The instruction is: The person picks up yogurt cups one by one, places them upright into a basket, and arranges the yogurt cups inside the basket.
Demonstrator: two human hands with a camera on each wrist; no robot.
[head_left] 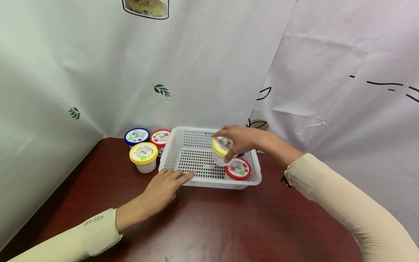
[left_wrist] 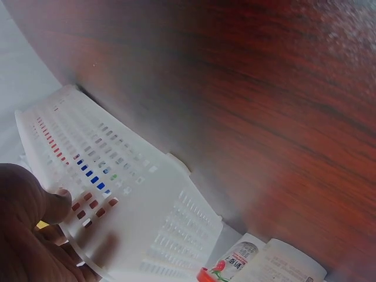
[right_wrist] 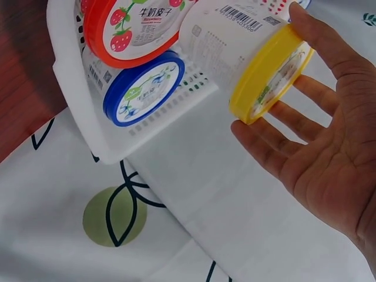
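A white plastic basket (head_left: 212, 183) sits on the table, and my left hand (head_left: 163, 191) holds its front-left rim between thumb and fingers. My right hand (head_left: 243, 138) grips a yellow-lidded tub (head_left: 220, 158) by the lid, over the basket's right half. In the right wrist view that tub (right_wrist: 220, 44) is tilted, with fingers spread around the yellow lid. Beside it in the basket are a red-lidded strawberry tub (head_left: 239, 168) and a blue-lidded tub (right_wrist: 147, 91), the latter mostly hidden in the head view.
Left of the basket stand a blue-lidded tub (head_left: 137, 135), another yellow-lidded tub (head_left: 144, 154) and another red-lidded tub (head_left: 159, 137). A white patterned cloth (head_left: 203, 72) hangs behind the dark red wooden table (head_left: 229, 222).
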